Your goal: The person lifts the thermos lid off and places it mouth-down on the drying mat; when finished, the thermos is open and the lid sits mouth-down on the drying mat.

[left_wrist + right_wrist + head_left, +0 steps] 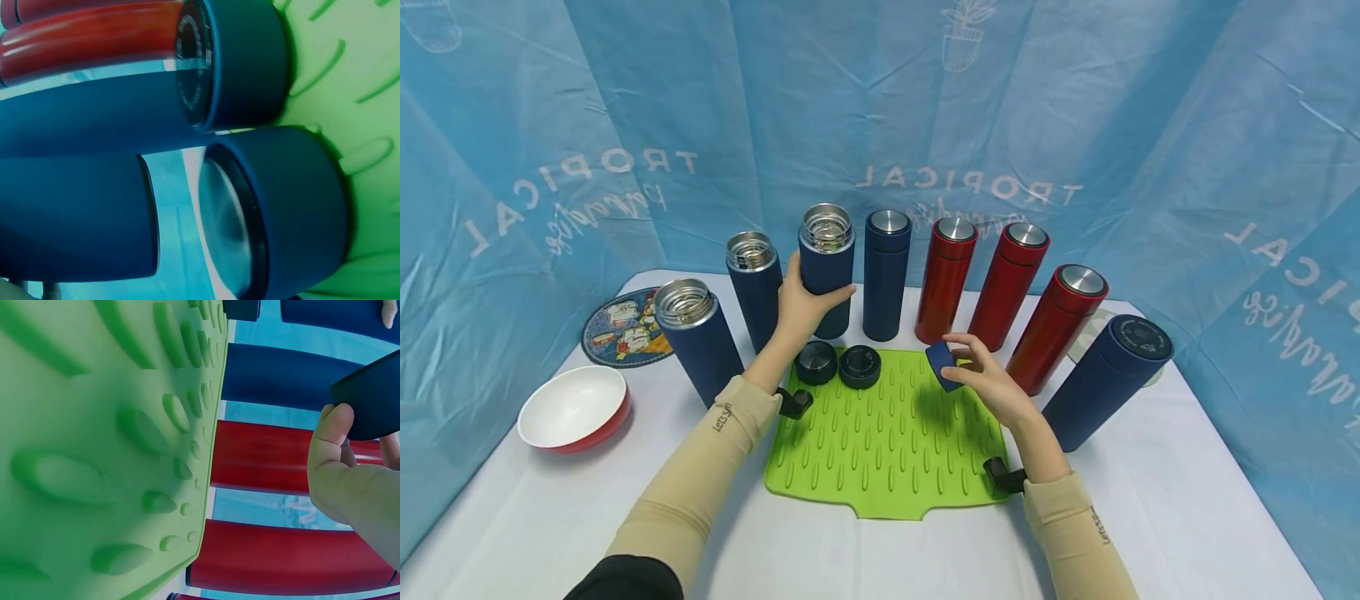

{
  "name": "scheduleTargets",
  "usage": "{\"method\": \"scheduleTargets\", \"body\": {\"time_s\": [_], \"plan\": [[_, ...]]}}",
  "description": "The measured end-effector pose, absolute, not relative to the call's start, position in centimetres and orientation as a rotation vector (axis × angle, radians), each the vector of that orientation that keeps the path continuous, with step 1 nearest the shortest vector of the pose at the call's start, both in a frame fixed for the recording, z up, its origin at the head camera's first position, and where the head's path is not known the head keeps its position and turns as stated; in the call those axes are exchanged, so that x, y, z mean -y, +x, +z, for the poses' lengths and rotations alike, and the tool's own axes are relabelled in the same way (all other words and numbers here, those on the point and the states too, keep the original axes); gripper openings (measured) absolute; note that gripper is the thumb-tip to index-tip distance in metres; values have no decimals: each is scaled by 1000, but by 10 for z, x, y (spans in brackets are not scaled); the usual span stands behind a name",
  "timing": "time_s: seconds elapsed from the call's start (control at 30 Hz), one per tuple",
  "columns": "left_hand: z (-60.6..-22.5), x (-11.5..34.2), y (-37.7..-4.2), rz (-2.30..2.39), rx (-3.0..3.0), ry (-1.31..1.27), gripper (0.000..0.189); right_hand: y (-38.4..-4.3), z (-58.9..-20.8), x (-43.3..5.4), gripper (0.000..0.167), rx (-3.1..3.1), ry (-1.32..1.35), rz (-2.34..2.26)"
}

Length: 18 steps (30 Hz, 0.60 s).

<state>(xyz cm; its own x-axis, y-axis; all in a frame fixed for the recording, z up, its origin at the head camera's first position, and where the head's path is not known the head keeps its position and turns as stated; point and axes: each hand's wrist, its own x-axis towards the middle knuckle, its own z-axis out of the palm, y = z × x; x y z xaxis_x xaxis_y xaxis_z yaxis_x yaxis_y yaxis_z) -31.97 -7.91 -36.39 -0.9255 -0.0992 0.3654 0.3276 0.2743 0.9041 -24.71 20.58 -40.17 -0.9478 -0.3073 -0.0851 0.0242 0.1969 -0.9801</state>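
Observation:
My left hand (802,302) grips a dark blue thermos bottle (827,271) with its steel threaded mouth uncovered. In the left wrist view the base of this bottle (75,215) hangs a little above the white table. Over the mat's upper right part, my right hand (988,379) pinches a blue bottle lid (943,367), held tilted between thumb and fingers. Two more lids stand side by side on the green mat (887,450): one steel-topped lid (816,362) and one black-topped lid (860,367). Two other lidless blue bottles, a farther one (756,292) and a nearer one (700,350), stand left of my left hand.
A capped blue bottle (887,279) and three capped red bottles, among them the nearest red bottle (1056,329), line the back and right. Another capped blue bottle (1108,383) stands far right. At left are a red-and-white bowl (574,407) and a patterned round mat (628,329).

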Motion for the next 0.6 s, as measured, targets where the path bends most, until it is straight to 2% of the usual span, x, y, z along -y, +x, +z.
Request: {"method": "scheduleTargets", "body": {"time_s": [0.6], "plan": [[-385, 75, -351, -1736, 2325, 50, 91, -250, -406, -203, 60, -2223, -280, -1798]]}}
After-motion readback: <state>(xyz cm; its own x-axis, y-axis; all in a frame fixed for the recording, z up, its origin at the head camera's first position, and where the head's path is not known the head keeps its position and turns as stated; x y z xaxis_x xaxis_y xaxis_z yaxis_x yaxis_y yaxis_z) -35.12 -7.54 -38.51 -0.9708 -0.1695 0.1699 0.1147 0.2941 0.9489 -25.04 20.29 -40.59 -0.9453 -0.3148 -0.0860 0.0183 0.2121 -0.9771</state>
